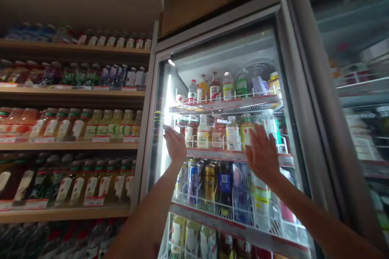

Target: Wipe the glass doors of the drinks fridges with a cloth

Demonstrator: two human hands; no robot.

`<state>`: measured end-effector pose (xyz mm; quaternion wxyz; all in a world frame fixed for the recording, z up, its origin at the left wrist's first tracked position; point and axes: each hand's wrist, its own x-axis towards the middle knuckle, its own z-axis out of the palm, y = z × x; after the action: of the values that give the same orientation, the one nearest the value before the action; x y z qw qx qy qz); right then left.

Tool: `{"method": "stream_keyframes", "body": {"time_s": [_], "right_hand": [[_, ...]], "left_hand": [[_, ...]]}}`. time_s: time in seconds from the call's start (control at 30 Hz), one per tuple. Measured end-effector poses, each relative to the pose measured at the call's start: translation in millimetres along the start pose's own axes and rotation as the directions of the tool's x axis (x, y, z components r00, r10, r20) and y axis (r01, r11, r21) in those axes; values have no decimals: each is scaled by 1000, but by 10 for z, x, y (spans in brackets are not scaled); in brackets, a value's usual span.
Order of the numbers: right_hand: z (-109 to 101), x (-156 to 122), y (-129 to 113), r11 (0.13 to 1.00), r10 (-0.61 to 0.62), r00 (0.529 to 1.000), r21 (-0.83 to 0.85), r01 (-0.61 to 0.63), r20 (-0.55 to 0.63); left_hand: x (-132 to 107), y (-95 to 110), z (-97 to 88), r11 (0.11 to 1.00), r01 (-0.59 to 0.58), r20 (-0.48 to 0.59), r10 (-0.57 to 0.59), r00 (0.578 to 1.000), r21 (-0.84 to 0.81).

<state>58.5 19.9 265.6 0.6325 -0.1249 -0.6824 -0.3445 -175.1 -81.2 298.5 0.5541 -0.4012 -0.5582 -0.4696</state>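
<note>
My left hand [175, 145] is raised against the glass door [231, 50] of the drinks cooler, near its left edge beside the bright light strip; its fingers [169, 130] are released and flat, grasping nothing. My right hand [263, 157] is up on the same door, further right and a little lower; its fingers [261, 132] are spread wide, palm toward the glass, also grasping nothing; whether either palm truly presses the pane I cannot tell. The door stands straight ahead of me, filling the middle of the view, between the wooden shelves [73, 145] on my left and a second cooler [358, 89] on my right. Behind the glass, level with my hands, a wire rack carries a row of bottles [212, 132]; the rack above holds more bottles [216, 87]; the rack below my wrists holds cans [209, 178] standing upright. The wooden shelves carry rows of bottled drinks, blurred.
</note>
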Motion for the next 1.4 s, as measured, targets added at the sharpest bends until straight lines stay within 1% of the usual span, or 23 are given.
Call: {"method": "stream_keyframes", "body": {"time_s": [0.1,0.13,0.17,0.23,0.27,0.3,0.37,0.43,0.5,0.57,0.63,0.7,0.73,0.8,0.87,0.93,0.97,1.07,1.1,1.17,1.23,1.33,1.4], "right_hand": [[-44,9,119,997,-6,999,70,9,-46],[-46,-13,130,993,1,995,118,11,-98],[-45,-39,135,986,22,988,166,4,-156],[-38,-82,135,971,48,973,239,7,-225],[-37,-93,134,967,45,972,254,16,-231],[-39,-96,132,966,40,973,257,20,-226],[-51,-83,125,972,23,983,235,21,-185],[-64,-60,114,980,2,991,196,24,-134],[-66,-48,108,985,-3,995,172,21,-103],[-57,-54,112,982,11,992,186,12,-122],[-45,-70,124,975,39,987,222,-3,-158],[-37,-84,135,968,69,979,249,-19,-190],[-36,-87,137,967,79,977,255,-27,-196],[-38,-84,133,967,85,979,251,-36,-187],[-42,-70,121,974,66,986,225,-30,-153],[-41,-52,109,983,45,993,184,-24,-111],[-38,-43,105,986,38,994,164,-22,-99],[-18,-32,101,992,33,994,125,-20,-103],[-11,-38,100,993,33,994,114,-20,-106],[-6,-62,97,996,30,995,82,-22,-99],[-14,-81,90,999,29,998,28,-28,-63],[-27,6,89,996,41,999,-73,-41,-1],[-2,200,108,990,59,998,-132,-54,33]], "left_hand": [[21,357,128,1000,-16,-49,16,999,-5],[-9,537,197,986,-160,-7,160,987,-39],[-31,696,267,944,-320,57,324,944,-76],[0,840,364,876,-469,113,481,870,-114],[63,802,374,886,-451,124,463,878,-110],[153,698,355,926,-365,113,374,920,-91],[362,386,273,996,-76,44,78,996,-52],[514,142,216,988,145,-45,-147,988,-55],[523,162,236,974,214,-97,-221,970,-80],[388,455,305,988,119,-84,-128,988,-102],[198,818,367,983,-136,-24,135,991,-122],[75,981,377,906,-401,50,411,910,-133],[63,939,354,878,-461,84,474,877,-131],[126,644,264,926,-366,99,374,922,-89],[230,269,168,994,-104,16,105,994,-37],[281,93,135,998,57,-65,-59,996,-27],[274,129,154,997,69,-81,-71,994,-31],[181,605,306,988,-140,-24,139,990,-66],[156,780,358,957,-277,13,279,960,-88],[161,952,410,895,-430,49,438,898,-122],[254,792,375,910,-397,47,404,913,-120],[502,166,251,992,-85,2,85,996,-93],[656,-149,190,990,106,-57,-112,992,-95]]}}
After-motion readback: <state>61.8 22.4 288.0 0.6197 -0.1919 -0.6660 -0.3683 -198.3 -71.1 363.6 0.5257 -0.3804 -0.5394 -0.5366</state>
